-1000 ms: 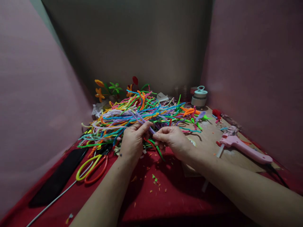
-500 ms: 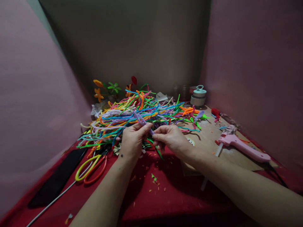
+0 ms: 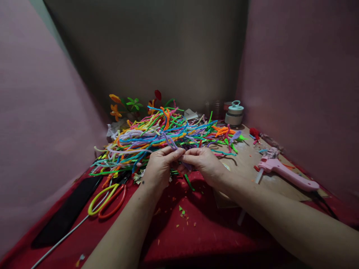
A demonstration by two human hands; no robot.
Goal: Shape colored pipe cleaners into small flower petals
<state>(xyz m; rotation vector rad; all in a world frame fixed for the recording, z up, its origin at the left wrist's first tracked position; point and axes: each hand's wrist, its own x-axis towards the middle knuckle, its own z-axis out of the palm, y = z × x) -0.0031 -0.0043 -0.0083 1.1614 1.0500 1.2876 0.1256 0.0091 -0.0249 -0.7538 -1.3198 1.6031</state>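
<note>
A purple pipe cleaner (image 3: 169,141) runs up out of my fingers in front of the pile. My left hand (image 3: 160,163) pinches it between thumb and forefinger. Thumb and fingers of my right hand (image 3: 204,163) close on its lower part, and the two hands nearly touch. A purple bit shows under the fingertips, though the exact grip is partly hidden. Right behind my hands lies a big heap of pipe cleaners (image 3: 140,135) in many colours.
Scissors (image 3: 94,203) with yellow and red handles lie left, beside a black strip (image 3: 67,213) and a white cable (image 3: 62,239). A pink glue gun (image 3: 288,175) rests on brown board (image 3: 238,160) at right. Behind stand a lidded jar (image 3: 234,114) and fuzzy flowers (image 3: 115,112). Scraps dot the red cloth (image 3: 179,246).
My right hand has come closer to the left. The pipe cleaner's upper end has shifted slightly right, and its lower part now shows below my fingertips.
</note>
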